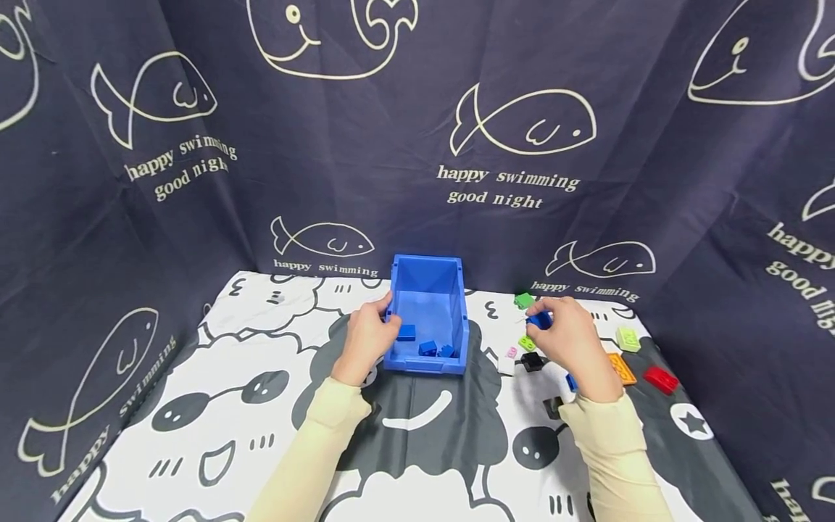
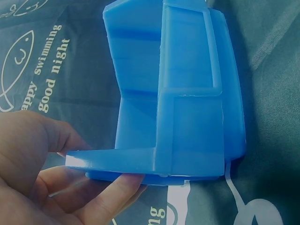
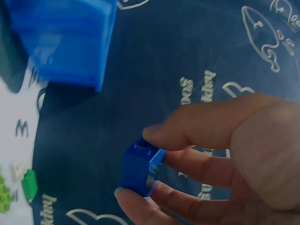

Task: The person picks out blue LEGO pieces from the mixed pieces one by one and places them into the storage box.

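A blue plastic bin (image 1: 425,297) stands near the back of the cloth with several blue toy bricks (image 1: 428,349) inside. My left hand (image 1: 370,335) grips its left wall, thumb on one side and fingers on the other, as the left wrist view shows. Over the scattered bricks at the right, my right hand (image 1: 574,341) pinches a blue toy brick (image 3: 140,164) between thumb and fingertips. In the right wrist view that brick is raised, with the bin (image 3: 70,42) off to the upper left.
Around the right hand lie a green brick (image 1: 524,300), a black brick (image 1: 532,362), a white brick (image 1: 506,365), an orange brick (image 1: 622,368), a red brick (image 1: 661,379) and a pale green brick (image 1: 628,339). A dark curtain (image 1: 404,145) rises behind.
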The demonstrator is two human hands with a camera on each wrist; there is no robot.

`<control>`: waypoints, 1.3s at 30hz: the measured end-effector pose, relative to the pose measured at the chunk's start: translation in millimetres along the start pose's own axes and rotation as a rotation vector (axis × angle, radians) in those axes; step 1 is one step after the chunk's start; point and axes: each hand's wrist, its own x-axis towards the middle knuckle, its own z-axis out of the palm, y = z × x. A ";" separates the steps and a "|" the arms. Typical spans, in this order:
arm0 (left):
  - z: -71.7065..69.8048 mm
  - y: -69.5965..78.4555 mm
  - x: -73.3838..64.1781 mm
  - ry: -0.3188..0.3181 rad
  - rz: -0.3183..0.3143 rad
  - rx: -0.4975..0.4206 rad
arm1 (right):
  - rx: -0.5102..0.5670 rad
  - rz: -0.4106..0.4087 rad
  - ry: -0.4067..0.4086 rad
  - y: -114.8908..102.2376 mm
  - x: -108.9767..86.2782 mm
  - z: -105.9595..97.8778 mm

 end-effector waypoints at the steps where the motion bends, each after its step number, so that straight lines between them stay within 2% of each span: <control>1: -0.2 -0.1 0.1 0.000 -0.003 0.002 | 0.004 -0.004 0.006 -4.7 0.3 -1.2; 9: -0.1 -0.5 -0.1 -0.009 -0.009 0.001 | 0.028 -0.066 0.042 -45.7 1.4 -4.2; 19: 0.5 -3.3 1.0 -0.009 -0.004 -0.001 | 0.071 -0.107 -0.014 -90.5 6.5 7.8; 25: -0.1 -1.2 1.1 -0.008 0.000 0.002 | 0.088 -0.144 -0.036 -100.6 12.7 23.9; 32: 0.8 -0.9 1.0 -0.025 -0.007 -0.020 | 0.095 -0.142 -0.097 -105.3 18.3 45.5; 39: 0.2 -2.1 1.0 -0.010 -0.002 -0.013 | 0.096 -0.134 -0.134 -115.3 21.9 62.8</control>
